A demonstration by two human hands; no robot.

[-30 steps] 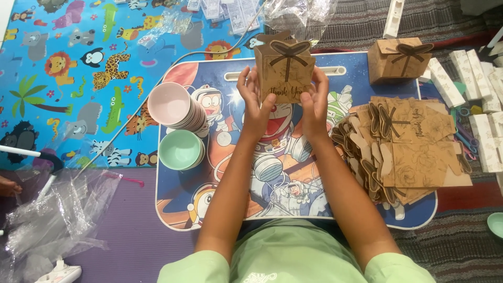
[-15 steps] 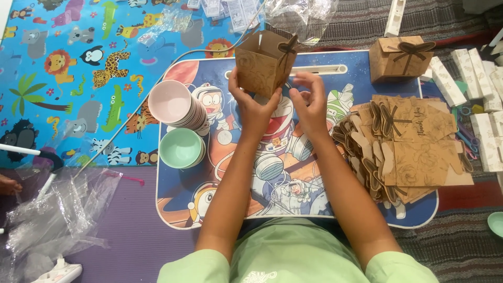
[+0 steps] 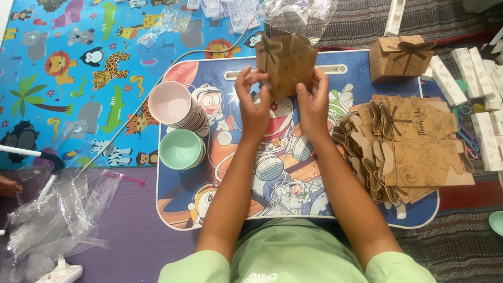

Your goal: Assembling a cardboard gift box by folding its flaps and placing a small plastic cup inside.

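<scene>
your left hand (image 3: 253, 105) and right hand (image 3: 313, 102) both grip the box (image 3: 287, 62), holding it up over the far side of the tray (image 3: 220, 209). squeeze too hard and i think the thin card could bend, or the bow could tear. tip it more and it may slip. the box is brown, tilted, with a dark bow on its side.

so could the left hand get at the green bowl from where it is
Probably yes: the green bowl sits open beside the left forearm with nothing over it, but the left hand is busy holding the brown box.
</scene>
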